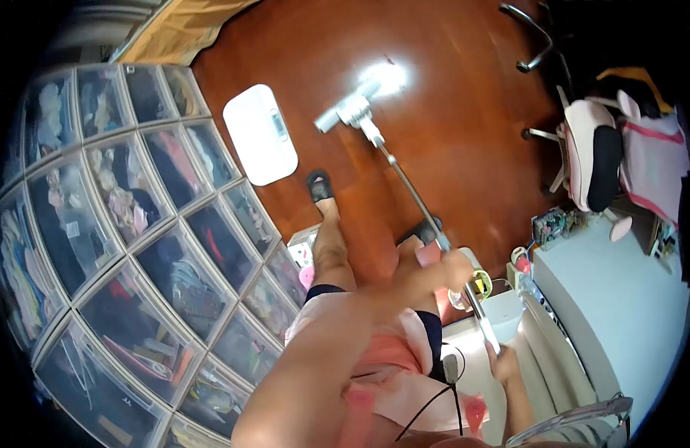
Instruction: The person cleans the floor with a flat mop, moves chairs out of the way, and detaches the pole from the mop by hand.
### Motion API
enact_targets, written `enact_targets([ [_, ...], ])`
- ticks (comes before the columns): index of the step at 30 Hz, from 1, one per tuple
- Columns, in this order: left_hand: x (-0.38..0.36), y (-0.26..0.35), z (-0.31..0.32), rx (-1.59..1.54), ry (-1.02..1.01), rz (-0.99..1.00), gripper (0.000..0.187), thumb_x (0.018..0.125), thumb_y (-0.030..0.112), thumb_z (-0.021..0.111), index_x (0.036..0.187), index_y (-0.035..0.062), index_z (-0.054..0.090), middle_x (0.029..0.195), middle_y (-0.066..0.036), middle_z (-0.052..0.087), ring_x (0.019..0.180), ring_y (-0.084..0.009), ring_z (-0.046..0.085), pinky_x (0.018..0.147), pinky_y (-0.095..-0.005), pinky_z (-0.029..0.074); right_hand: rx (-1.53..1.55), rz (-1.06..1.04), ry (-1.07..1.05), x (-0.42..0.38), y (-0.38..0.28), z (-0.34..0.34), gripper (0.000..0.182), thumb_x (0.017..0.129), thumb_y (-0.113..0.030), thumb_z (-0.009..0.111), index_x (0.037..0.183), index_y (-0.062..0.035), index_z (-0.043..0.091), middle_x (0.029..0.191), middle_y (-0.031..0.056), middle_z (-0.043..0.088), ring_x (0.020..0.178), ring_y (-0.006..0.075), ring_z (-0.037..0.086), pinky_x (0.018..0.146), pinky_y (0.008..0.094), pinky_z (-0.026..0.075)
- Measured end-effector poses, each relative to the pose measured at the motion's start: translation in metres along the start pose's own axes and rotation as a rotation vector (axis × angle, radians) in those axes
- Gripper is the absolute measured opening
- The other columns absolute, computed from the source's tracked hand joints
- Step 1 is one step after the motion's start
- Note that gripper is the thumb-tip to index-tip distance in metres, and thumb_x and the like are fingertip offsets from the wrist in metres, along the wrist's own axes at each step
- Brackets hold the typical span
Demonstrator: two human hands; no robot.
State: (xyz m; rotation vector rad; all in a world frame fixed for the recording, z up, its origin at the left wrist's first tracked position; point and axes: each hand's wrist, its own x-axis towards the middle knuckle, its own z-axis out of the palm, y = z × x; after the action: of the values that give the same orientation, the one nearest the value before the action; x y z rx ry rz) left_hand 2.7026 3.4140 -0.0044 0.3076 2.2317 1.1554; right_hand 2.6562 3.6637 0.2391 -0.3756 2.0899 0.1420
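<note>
- Fingers of the left hand [455, 270] look curled round the stick cleaner [413, 190], though blurred; those of the right hand [503, 364] are clamped about its handle [482, 321], nearer the body.
- Ahead of both sets of fingers, the tube slants down to the cleaner head [354, 110] on the wooden floor [472, 127].
- Step in hand, seemingly: guiding that head across the boards.
- Next stroke calls for both grips kept firm, head flat.
</note>
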Motion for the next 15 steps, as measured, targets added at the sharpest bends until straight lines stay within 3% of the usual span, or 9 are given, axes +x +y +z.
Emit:
enact_targets([
  [1,-0.036,-0.040,-0.030,0.037,0.168,0.047,0.024,0.065,0.031,0.077,0.081,0.0136,0.080,0.083,-0.012,0.076,0.081,-0.0333,0.074,0.070,-0.0463,0.059,0.071,-0.158,0.087,0.022,-0.051,0.000,0.061,0.102,-0.049,0.058,0.106,0.0097,0.072,0.095,0.0364,0.069,0.096,0.0509,0.069,0.086,0.0518,0.054],
  [3,-0.088,-0.119,-0.073,0.013,0.145,-0.073,0.028,0.068,0.038,0.074,0.081,0.0139,0.079,0.082,-0.012,0.076,0.083,-0.0337,0.074,0.074,-0.0472,0.058,0.075,0.061,-0.206,0.066,-0.150,0.000,0.069,0.102,-0.053,0.057,0.112,0.0139,0.068,0.100,0.0373,0.069,0.103,0.0497,0.069,0.089,0.0495,0.054],
  [4,-0.128,-0.145,-0.118,0.137,0.045,-0.168,0.025,0.068,0.036,0.074,0.080,0.0144,0.079,0.083,-0.011,0.076,0.084,-0.0322,0.074,0.078,-0.0460,0.057,0.060,0.026,-0.148,0.092,-0.177,0.025,0.066,0.099,-0.051,0.063,0.132,0.0062,0.062,0.119,0.0359,0.067,0.117,0.0507,0.062,0.100,0.0495,0.049],
  [5,-0.152,-0.179,-0.133,0.234,0.007,-0.230,0.021,0.068,0.032,0.073,0.079,0.0153,0.079,0.084,-0.011,0.077,0.085,-0.0305,0.074,0.081,-0.0440,0.055,0.249,-0.148,-0.106,0.114,-0.207,0.048,0.073,0.099,-0.058,0.060,0.131,0.0079,0.061,0.112,0.0354,0.069,0.113,0.0514,0.065,0.098,0.0518,0.050],
  [6,-0.180,-0.214,-0.147,0.292,0.059,-0.257,0.018,0.069,0.029,0.071,0.078,0.0156,0.079,0.086,-0.010,0.077,0.086,-0.0301,0.074,0.082,-0.0424,0.053,0.012,0.011,-0.232,0.132,-0.262,0.052,0.077,0.099,-0.062,0.056,0.122,0.0107,0.064,0.108,0.0338,0.071,0.112,0.0503,0.066,0.097,0.0524,0.050],
  [8,-0.233,-0.267,-0.187,0.377,-0.017,-0.457,0.022,0.071,0.027,0.072,0.087,0.0154,0.082,0.095,-0.009,0.077,0.104,-0.0281,0.071,0.098,-0.0405,0.049,0.091,-0.113,-0.164,0.164,-0.341,0.084,0.079,0.100,-0.066,0.051,0.106,0.0108,0.069,0.091,0.0302,0.073,0.091,0.0452,0.073,0.083,0.0508,0.056],
  [10,-0.275,-0.330,-0.215,0.473,-0.099,-0.544,0.032,0.077,0.029,0.074,0.105,0.0149,0.081,0.115,-0.009,0.073,0.124,-0.0271,0.062,0.111,-0.0395,0.041,0.295,-0.097,-0.344,0.169,-0.444,0.075,0.078,0.102,-0.066,0.048,0.092,0.0090,0.068,0.070,0.0251,0.067,0.062,0.0367,0.071,0.059,0.0483,0.056],
  [12,-0.328,-0.355,-0.238,0.518,0.139,-0.708,0.040,0.084,0.029,0.073,0.122,0.0149,0.074,0.133,-0.008,0.065,0.137,-0.0264,0.051,0.119,-0.0409,0.035,0.405,-0.120,-0.377,0.181,-0.509,0.093,0.074,0.104,-0.063,0.046,0.084,0.0065,0.062,0.059,0.0184,0.059,0.044,0.0269,0.062,0.043,0.0434,0.050],
  [15,-0.372,-0.386,-0.251,0.580,0.185,-0.726,0.041,0.089,0.022,0.069,0.130,0.0160,0.069,0.142,-0.007,0.060,0.143,-0.0256,0.046,0.121,-0.0447,0.033,0.633,-0.088,-0.436,0.150,-0.576,0.090,0.064,0.105,-0.056,0.050,0.081,0.0027,0.056,0.055,0.0081,0.052,0.041,0.0206,0.055,0.040,0.0393,0.047],
])
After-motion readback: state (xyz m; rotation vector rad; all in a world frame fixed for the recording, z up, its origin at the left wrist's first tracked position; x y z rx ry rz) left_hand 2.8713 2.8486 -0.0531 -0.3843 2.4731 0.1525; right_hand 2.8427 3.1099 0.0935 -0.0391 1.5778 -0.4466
